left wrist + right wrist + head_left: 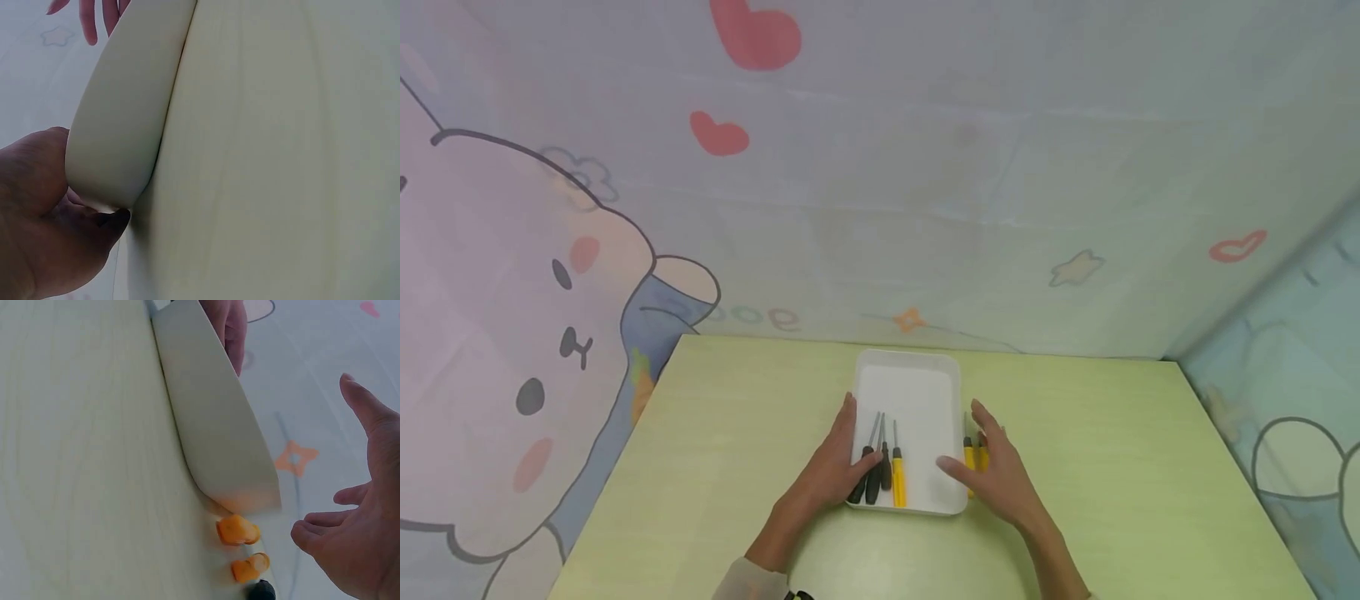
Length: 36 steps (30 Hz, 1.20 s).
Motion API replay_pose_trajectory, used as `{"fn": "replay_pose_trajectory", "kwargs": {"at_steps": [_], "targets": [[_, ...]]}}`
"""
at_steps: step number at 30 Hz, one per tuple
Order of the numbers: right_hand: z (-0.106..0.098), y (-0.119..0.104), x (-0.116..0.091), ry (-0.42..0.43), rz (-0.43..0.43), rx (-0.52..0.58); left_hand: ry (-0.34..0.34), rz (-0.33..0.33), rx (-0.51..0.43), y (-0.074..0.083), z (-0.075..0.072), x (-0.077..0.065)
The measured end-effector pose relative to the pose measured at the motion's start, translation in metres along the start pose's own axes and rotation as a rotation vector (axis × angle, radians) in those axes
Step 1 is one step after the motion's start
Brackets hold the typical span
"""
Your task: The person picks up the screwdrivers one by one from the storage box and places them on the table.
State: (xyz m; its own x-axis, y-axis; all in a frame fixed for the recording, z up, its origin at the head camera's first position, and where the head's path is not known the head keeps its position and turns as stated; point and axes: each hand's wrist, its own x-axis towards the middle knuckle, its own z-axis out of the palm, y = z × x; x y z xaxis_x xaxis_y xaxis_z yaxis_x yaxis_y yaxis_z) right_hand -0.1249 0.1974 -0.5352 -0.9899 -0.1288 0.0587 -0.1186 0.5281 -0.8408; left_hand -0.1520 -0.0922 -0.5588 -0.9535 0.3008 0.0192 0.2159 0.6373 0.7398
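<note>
A white tray point(925, 400) lies between my two hands. Inside it, toward the near left, are three black-handled screwdrivers point(872, 483) and a yellow-handled screwdriver point(898, 479). My left hand point(835, 467) grips the tray's left side, its thumb over the rim and across the black handles; in the left wrist view, its fingers curl low against the wall. My right hand point(996, 475) is spread beside the right rim with nothing in it. Partly hidden under it are yellow screwdrivers point(969, 457); the right wrist view shows their handle ends point(237, 530) outside the tray, beside a black handle end point(261, 590).
The pale green table point(1112, 467) extends on both sides of the tray. A printed cloth point(925, 192) with hearts and a cartoon animal hangs behind the far edge and along the sides.
</note>
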Motion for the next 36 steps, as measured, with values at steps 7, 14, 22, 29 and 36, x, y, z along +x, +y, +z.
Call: {"fn": "replay_pose_trajectory", "kwargs": {"at_steps": [7, 14, 22, 29, 36], "targets": [[0.013, -0.003, -0.001, -0.027, 0.052, 0.063, 0.003, -0.013, 0.011, -0.003, 0.002, -0.005], [0.023, -0.01, 0.001, -0.013, 0.054, 0.025, 0.024, -0.032, 0.019, -0.005, -0.002, -0.008], [0.035, -0.012, 0.0, 0.006, 0.088, 0.024, 0.019, -0.053, 0.017, -0.006, -0.005, -0.012], [0.041, -0.016, 0.001, 0.0, 0.106, 0.012, 0.037, -0.046, 0.026, -0.008, -0.008, -0.012], [0.044, -0.019, 0.004, -0.008, 0.107, 0.0, 0.045, -0.035, 0.026, -0.009, -0.011, -0.012]]}}
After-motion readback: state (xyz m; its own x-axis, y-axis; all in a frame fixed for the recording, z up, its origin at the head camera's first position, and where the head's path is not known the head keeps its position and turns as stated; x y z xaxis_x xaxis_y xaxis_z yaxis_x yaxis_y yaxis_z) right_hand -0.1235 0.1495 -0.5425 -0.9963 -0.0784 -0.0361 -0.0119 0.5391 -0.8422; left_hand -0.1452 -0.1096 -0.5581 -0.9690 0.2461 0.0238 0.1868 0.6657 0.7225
